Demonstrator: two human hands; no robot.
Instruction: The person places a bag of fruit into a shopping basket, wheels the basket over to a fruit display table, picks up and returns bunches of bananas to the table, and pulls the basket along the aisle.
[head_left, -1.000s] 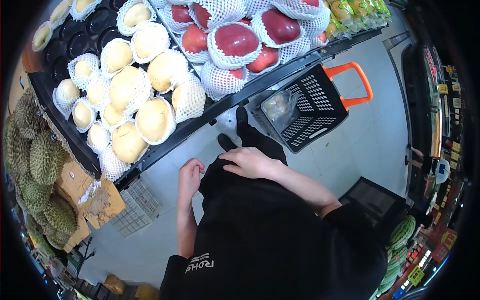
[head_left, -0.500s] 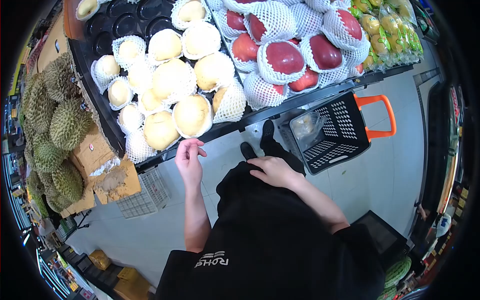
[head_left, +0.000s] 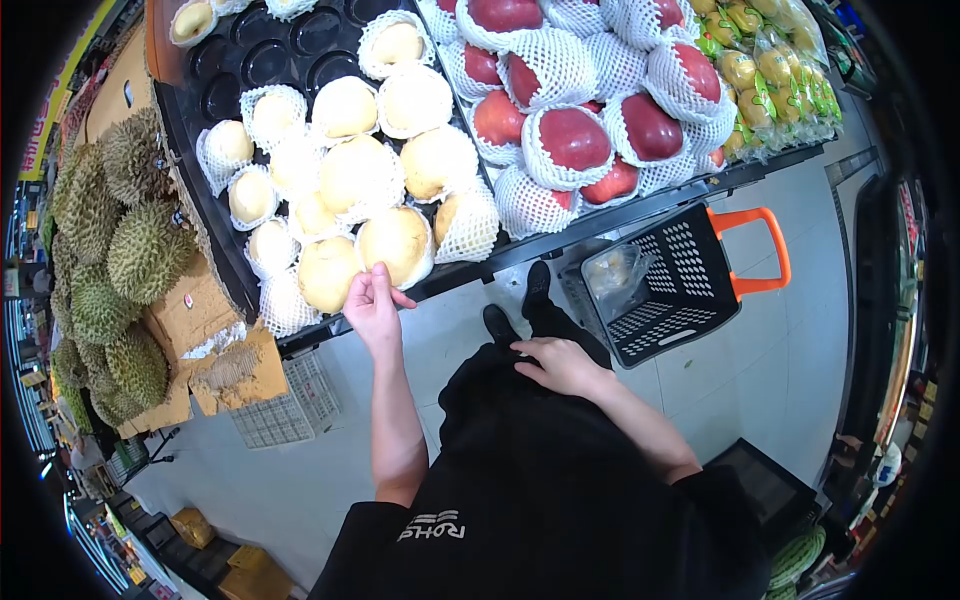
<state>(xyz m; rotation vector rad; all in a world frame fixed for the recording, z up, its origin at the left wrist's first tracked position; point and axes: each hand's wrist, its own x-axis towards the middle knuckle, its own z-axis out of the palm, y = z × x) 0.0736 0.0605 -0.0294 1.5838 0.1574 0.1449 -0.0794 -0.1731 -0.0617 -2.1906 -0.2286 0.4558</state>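
My left hand [head_left: 375,308] is at the front edge of the fruit tray, its fingers loosely bent and its thumb apart. Its fingertips overlap the lower edge of a large round yellow pear [head_left: 393,246] in a white foam net; whether they touch it I cannot tell. Another yellow pear [head_left: 328,274] sits just left of the hand. Nothing shows in its grasp. My right hand [head_left: 562,366] lies with fingers stretched out against my black trousers [head_left: 490,385], holding nothing. Several more netted pears fill the front of the black tray [head_left: 262,62].
Red mangoes [head_left: 568,138] in foam nets and bagged yellow fruit [head_left: 765,75] lie to the right. A black basket [head_left: 655,335] with an orange handle [head_left: 780,252] stands on the floor, a plastic bag [head_left: 617,270] inside. Durians [head_left: 148,255] and a white crate [head_left: 285,405] are at left.
My left hand has moved up to the front pears, its fingertips now over a pear's edge. The view has shifted slightly. My right hand stays on my trousers.
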